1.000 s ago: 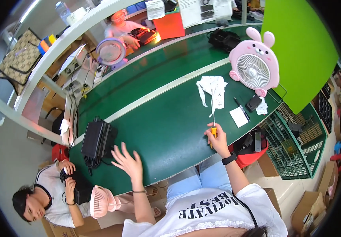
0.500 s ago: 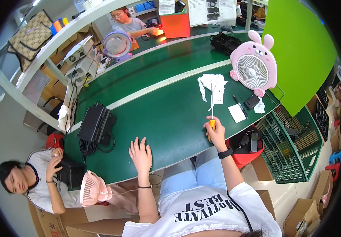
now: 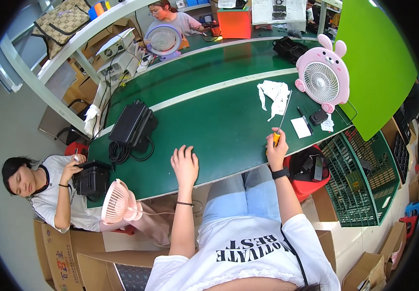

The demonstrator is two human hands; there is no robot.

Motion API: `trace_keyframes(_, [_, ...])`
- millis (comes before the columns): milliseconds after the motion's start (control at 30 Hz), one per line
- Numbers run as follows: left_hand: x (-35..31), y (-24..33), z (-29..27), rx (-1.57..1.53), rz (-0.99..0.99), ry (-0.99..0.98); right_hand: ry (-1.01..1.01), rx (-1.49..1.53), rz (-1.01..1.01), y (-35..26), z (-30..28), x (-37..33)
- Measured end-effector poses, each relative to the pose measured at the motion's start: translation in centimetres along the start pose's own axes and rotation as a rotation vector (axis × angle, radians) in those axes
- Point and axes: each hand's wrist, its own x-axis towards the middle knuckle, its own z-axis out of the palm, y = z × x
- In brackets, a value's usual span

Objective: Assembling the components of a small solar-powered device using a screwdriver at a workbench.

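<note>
My right hand (image 3: pixel 277 149) is wrapped round the yellow handle of a long-shafted screwdriver (image 3: pixel 278 137), whose thin metal shaft points up and away over the table. The tip comes near a crumpled white cloth or paper (image 3: pixel 276 97) lying beyond it. My left hand (image 3: pixel 185 167) rests flat near the front edge of the green tabletop (image 3: pixel 204 131), fingers stretched out and holding nothing. To the left of that hand lies a black boxy device (image 3: pixel 133 127) with a coiled black cable (image 3: pixel 119 153).
A pink rabbit-shaped fan (image 3: pixel 322 80) stands at the right, near a white note (image 3: pixel 300 128), a pen (image 3: pixel 304 119) and a small black block (image 3: pixel 319 117). At left, a co-worker (image 3: pixel 49 189) handles a black case (image 3: pixel 92 178) beside a pink fan (image 3: pixel 117 203). A green crate (image 3: pixel 364 179) stands at right.
The whole view has shifted, so the table sits further right. The screwdriver now leans more to the right in my right hand. The co-worker at left has lifted the black case.
</note>
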Motion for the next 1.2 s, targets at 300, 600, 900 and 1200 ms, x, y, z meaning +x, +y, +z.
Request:
trace_keyframes(300, [0.6,0.1,0.1,-0.011,0.012,0.028,-0.02,0.045,0.084,0.5,0.2,1.0])
trace_keyframes(600, [-0.3,0.6,-1.2,-0.001,-0.01,0.006,-0.149,0.107,0.211,1.2,-0.4,0.0])
trace_keyframes(900, [0.9,1.7,-1.3,0.025,0.002,-0.027,-0.2,-0.02,0.282,0.2,-0.6,1.0])
trace_keyframes(1200, [1.5,1.0,-1.6,0.086,0.056,-0.061,-0.175,0.078,0.274,-0.7,-1.0,0.3])
